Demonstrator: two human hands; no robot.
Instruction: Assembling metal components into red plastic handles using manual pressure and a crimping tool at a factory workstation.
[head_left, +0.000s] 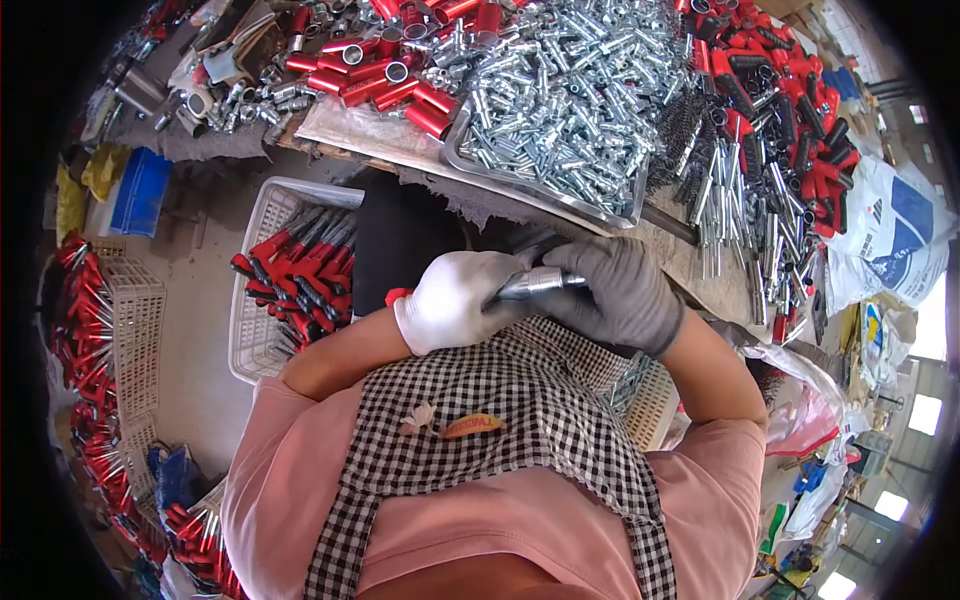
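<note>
In front of my apron, my left hand (462, 300) wears a white glove and closes round one end of a shiny silver metal fitting (540, 282). My right hand (625, 295), in a grey glove, grips the other end, and its fingers hide part of the piece. The fitting is cylindrical, with a stepped, ringed middle showing between the two gloves. Just beyond my hands, a metal tray (630, 215) on the workbench is heaped with similar small silver fittings (570, 100).
Red metal tubes (380, 80) lie left of the tray. Thin silver rods (725, 210) and red-and-black handles (815, 150) pile up at the right. A white plastic basket (240, 330) of red-handled tools stands left of me, with more stacked baskets (135, 330) further left.
</note>
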